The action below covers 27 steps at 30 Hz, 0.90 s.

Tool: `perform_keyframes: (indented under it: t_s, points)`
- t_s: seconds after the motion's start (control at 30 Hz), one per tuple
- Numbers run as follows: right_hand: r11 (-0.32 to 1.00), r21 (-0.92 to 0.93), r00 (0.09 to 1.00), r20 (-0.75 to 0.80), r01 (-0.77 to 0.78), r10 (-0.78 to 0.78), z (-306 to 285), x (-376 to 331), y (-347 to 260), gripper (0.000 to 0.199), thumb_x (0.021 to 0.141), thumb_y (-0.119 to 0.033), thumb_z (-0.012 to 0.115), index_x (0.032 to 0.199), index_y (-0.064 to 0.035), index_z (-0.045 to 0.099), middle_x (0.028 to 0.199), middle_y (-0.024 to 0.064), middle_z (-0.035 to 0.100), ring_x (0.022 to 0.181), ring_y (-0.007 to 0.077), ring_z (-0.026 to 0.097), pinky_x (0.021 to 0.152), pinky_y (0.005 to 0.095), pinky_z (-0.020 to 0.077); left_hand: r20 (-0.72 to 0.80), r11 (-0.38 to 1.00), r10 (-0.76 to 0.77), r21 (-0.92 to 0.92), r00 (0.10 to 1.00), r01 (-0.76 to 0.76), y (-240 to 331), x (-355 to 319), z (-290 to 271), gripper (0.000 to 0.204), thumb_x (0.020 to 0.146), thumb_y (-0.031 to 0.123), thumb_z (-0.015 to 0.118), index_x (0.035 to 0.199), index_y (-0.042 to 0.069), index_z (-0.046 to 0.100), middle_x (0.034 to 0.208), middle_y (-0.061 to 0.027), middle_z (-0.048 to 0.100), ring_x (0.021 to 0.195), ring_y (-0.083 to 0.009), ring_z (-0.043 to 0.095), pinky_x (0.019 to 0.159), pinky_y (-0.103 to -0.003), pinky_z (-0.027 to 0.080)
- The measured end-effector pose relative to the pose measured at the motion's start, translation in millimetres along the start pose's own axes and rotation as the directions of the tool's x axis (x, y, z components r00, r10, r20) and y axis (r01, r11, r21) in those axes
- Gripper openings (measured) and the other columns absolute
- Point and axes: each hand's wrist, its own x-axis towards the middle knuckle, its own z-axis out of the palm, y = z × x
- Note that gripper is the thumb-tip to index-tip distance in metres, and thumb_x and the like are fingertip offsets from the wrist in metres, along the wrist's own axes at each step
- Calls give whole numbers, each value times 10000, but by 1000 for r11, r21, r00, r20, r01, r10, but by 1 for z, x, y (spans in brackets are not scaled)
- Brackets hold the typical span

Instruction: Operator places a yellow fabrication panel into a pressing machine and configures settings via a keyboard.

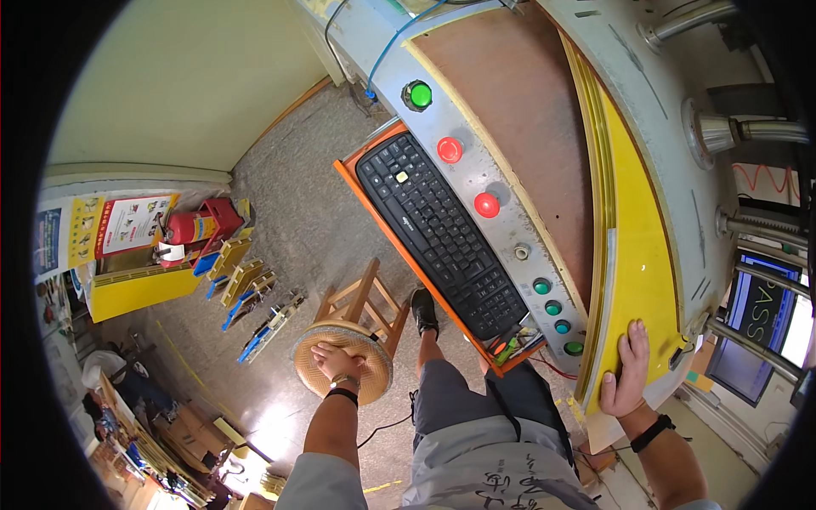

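My left hand (338, 361) rests palm down on the round woven seat of a wooden stool (368, 384). Its fingers are stretched out over the seat, with nothing seen in them. On the right, my right hand (627, 374) lies on the near end of a yellow panel (633, 255), fingers extended and thumb apart. That panel belongs to a large grey machine (654, 110). Between the two hands, a black keyboard (442, 238) sits in an orange tray (387, 223) along the machine's front.
Red push buttons (486, 205) and green buttons (553, 308) line the machine's front edge beside a brown board (518, 110). A monitor (752, 327) stands far right. To the left are a red fire extinguisher (189, 227), blue-handled fixtures (242, 280) and cluttered shelves. A black cable (382, 429) crosses the floor.
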Motion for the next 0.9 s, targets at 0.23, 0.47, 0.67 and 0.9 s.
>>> perform_keyframes:
  t_s: [0.23, 0.47, 0.67, 0.9]
  points:
    - [1000, -11, 1000, 22, -5, 5, 1, 0, 0, 628, 1035, -314, 419, 1504, 103, 408, 1607, 360, 348, 1505, 541, 321, 1242, 612, 211, -17, 1000, -12, 0, 1000, 12, -1, 0, 0, 1411, 693, 644, 888, 1585, -163, 152, 1661, -364, 227, 1550, -441, 299, 1255, -454, 304]
    - [1000, -14, 1000, 5, 22, -22, -1, 2, 2, 616, 1035, -301, 415, 1507, 94, 419, 1609, 358, 352, 1507, 536, 325, 1247, 605, 213, -5, 999, 7, 31, 1000, -7, 2, -2, 2, 1380, 713, 616, 890, 1595, -142, 148, 1678, -347, 206, 1543, -430, 320, 1240, -457, 338]
    - [1000, -16, 1000, 5, 15, -15, -1, 2, 0, 615, 1031, -295, 417, 1516, 84, 415, 1606, 352, 365, 1505, 539, 329, 1246, 607, 215, -12, 1000, 7, 28, 1000, -6, 0, -2, 2, 1375, 713, 623, 887, 1599, -131, 154, 1678, -346, 207, 1540, -432, 326, 1238, -457, 343]
    - [999, -17, 999, -12, 30, -31, 1, 2, 1, 611, 1031, -294, 419, 1513, 81, 418, 1607, 352, 363, 1503, 541, 330, 1245, 607, 217, -24, 998, 9, 67, 1000, -7, -2, 2, 7, 1376, 713, 635, 880, 1598, -131, 156, 1677, -343, 211, 1542, -430, 323, 1237, -454, 346]
